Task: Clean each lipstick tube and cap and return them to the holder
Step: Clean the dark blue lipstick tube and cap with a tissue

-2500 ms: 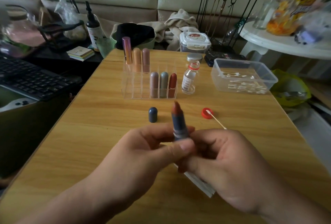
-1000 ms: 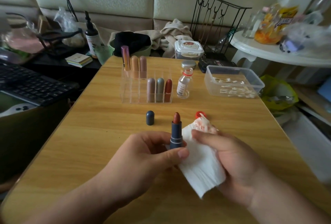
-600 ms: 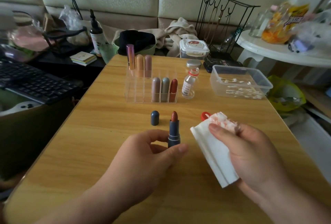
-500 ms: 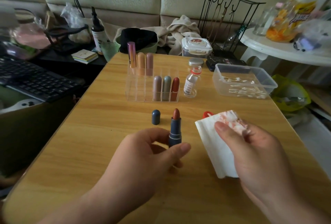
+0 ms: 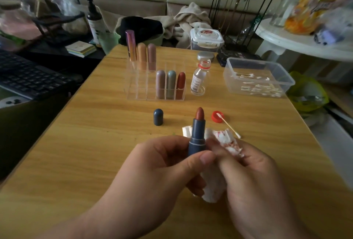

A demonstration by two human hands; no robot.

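My left hand (image 5: 164, 168) grips an uncapped dark blue lipstick tube (image 5: 197, 133) upright, its reddish-brown stick raised. My right hand (image 5: 250, 177) holds a white tissue (image 5: 227, 140) stained red, pressed against the tube's right side and lower part. The tube's blue cap (image 5: 158, 117) stands alone on the table behind my hands. Farther back, the clear acrylic holder (image 5: 137, 88) carries several capped lipsticks in two rows, with free slots on its left.
A small open glass bottle (image 5: 198, 78) stands right of the holder; its red cap (image 5: 217, 116) and a cotton swab (image 5: 230, 127) lie nearer me. A clear tub of swabs (image 5: 257, 77) sits at the right. A keyboard (image 5: 28, 78) lies off the table's left edge.
My right hand brought the stained tissue back from the right and now presses it against the tube. The left hand lifted the tube slightly and still holds it upright.
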